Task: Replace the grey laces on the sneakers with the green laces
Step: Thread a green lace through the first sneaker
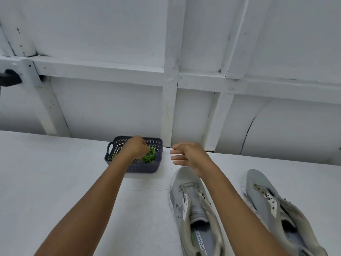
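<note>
**Two hands out, one in the basket w/ the green laces**

Left hand [135, 147] is down inside the dark grey basket [142, 168], fingers curled round a bunch of the green laces [150, 156]. The laces sit in the right half of the basket, partly hidden under the fist. The grip looks closed on them, but the fingertips are out of sight.

Right hand [186, 154] hangs in the air just right of the basket, above the toe of the left sneaker [177, 198]. Its fingers are loosely extended and point left, w/ nothing in them. It touches neither the basket nor the shoe.

The basket is a small perforated plastic one w/ a loop handle at its left end. It stands on the white tabletop [55, 172] at the far edge, close to the wall.

Both sneakers are grey w/ white soles. They stand side by side on the near-right part of the tabletop, toes pointing far and openings toward the camera. The right sneaker [258, 189] is a little apart from the left one, and the right forearm crosses between them. Eyelet rows show on both tongue edges, approx. mid-shoe. Insole print in the left one is only partly readable.

The white wall [110, 34] behind is panelled w/ crossing battens. A black fitting [9, 77] shows at the far-left edge, but I can't tell what it is.
</note>
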Action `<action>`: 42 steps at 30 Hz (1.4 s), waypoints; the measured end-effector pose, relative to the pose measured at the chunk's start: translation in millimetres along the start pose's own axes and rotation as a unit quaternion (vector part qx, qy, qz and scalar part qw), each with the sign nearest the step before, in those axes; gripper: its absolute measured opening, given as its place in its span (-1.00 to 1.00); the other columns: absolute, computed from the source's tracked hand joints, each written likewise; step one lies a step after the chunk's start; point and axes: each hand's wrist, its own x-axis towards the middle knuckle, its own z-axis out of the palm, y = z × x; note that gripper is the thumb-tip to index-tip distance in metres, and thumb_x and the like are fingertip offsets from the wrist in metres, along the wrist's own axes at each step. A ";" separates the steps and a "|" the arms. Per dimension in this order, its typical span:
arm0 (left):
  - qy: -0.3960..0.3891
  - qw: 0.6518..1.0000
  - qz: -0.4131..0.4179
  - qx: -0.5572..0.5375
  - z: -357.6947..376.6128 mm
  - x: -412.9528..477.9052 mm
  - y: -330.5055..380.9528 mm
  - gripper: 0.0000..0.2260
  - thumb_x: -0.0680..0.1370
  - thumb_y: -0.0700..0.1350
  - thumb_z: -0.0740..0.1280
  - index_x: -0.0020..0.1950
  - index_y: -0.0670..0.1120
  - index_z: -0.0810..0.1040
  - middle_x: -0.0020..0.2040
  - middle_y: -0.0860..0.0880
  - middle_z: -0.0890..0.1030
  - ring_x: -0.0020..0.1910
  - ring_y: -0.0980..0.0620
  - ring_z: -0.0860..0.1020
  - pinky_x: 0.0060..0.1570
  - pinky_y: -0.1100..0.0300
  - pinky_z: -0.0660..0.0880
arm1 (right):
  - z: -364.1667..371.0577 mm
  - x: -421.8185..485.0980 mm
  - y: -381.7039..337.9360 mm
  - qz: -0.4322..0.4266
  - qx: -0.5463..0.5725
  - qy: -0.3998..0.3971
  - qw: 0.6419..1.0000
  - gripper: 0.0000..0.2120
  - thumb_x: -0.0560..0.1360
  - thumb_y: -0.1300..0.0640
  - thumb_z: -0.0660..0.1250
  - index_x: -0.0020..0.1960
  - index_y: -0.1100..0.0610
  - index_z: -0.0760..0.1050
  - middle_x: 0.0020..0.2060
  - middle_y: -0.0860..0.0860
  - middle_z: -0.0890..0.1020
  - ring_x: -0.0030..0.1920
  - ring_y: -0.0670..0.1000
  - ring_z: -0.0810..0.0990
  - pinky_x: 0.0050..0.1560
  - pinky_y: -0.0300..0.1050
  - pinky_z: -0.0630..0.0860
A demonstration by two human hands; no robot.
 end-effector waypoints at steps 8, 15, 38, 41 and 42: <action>-0.098 0.968 0.050 0.225 28.6 41.1 -1.4 -0.86 0.51 -0.13 0.32 0.01 -0.10 0.63 -0.06 -0.09 0.65 -0.17 -0.07 0.56 -0.20 0.11 0.52 | 0.2 29.9 10.7 0.025 -0.016 0.008 1.000 -0.78 0.60 0.21 0.24 0.18 0.28 0.54 -0.03 0.13 0.64 -0.13 0.09 0.64 -0.11 -0.09 0.61; -0.091 0.964 0.051 0.243 38.2 42.1 5.0 -0.90 0.55 -0.15 0.27 -0.13 -0.15 0.43 -0.15 -0.10 0.50 -0.11 -0.14 0.53 -0.06 0.04 0.52 | -18.7 26.8 18.4 0.021 -0.005 0.030 0.999 -0.83 0.58 0.21 0.27 0.10 0.26 0.56 -0.11 0.11 0.65 -0.20 0.06 0.63 -0.16 -0.12 0.58; -0.080 0.948 0.254 -0.175 -20.9 -64.4 173.1 -0.88 0.57 -0.18 0.39 -0.06 -0.22 0.66 -0.33 -0.01 0.61 -0.36 0.13 0.54 -0.33 0.29 0.53 | -93.5 -48.6 -16.3 -0.191 -0.003 0.103 0.976 -0.70 0.57 0.28 0.25 0.28 0.09 0.49 0.15 -0.03 0.63 0.11 -0.06 0.56 0.04 -0.10 0.48; -0.078 0.946 0.253 -0.189 -7.4 -76.7 186.6 -0.89 0.57 -0.18 0.39 -0.04 -0.19 0.67 -0.28 -0.03 0.64 -0.32 0.12 0.56 -0.29 0.28 0.55 | -114.8 -60.2 -17.1 -0.188 -0.035 0.096 0.977 -0.80 0.60 0.14 0.27 0.19 0.06 0.56 0.10 -0.01 0.66 0.14 -0.03 0.58 -0.01 -0.13 0.45; -0.073 0.947 0.251 -0.189 -3.9 -78.8 188.0 -0.89 0.57 -0.18 0.38 -0.03 -0.19 0.67 -0.26 -0.04 0.65 -0.31 0.11 0.56 -0.28 0.27 0.55 | -118.3 -62.4 -16.9 -0.187 -0.036 0.098 0.977 -0.81 0.61 0.08 0.24 0.15 0.06 0.58 0.08 -0.01 0.67 0.14 -0.02 0.59 -0.02 -0.12 0.46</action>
